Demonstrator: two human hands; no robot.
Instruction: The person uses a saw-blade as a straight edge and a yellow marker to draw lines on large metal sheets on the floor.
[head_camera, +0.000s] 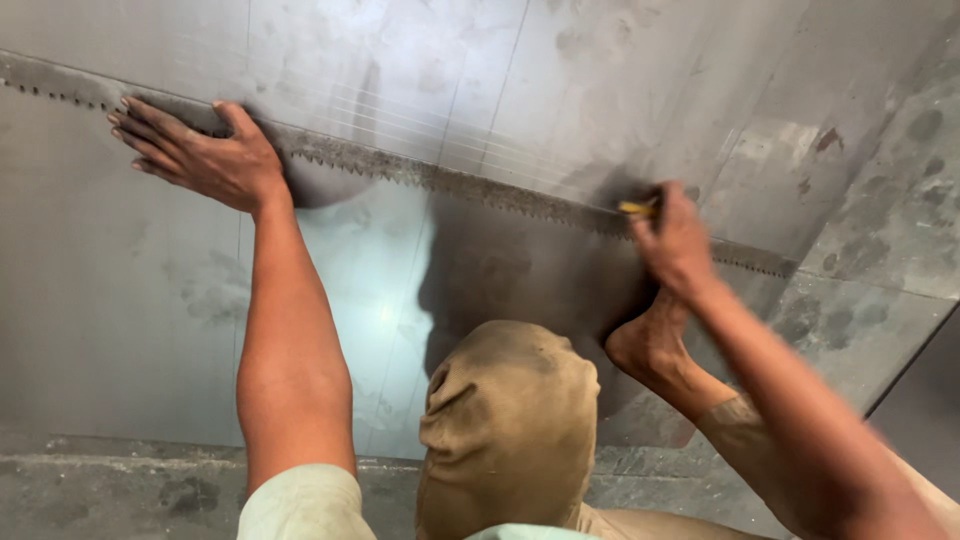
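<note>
My left hand (200, 155) at ten o'clock, fingers spread flat, palm pressing down on long toothed metal strip (440, 182). Strip runs diagonally from ten o'clock edge down to three o'clock, lying on large grey metal sheet (150, 300). My right hand (675, 240) at two o'clock, curled tight round small yellow marking tool (637, 207), tip against strip edge. Bare foot (650, 345) planted on sheet just below right hand. Bent knee (510, 420) at six o'clock.

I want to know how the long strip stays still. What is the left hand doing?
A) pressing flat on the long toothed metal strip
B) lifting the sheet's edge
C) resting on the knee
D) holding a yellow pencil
A: the left hand lies spread flat on the toothed metal strip across the metal sheet, while the right hand grips the yellow tool.
</note>
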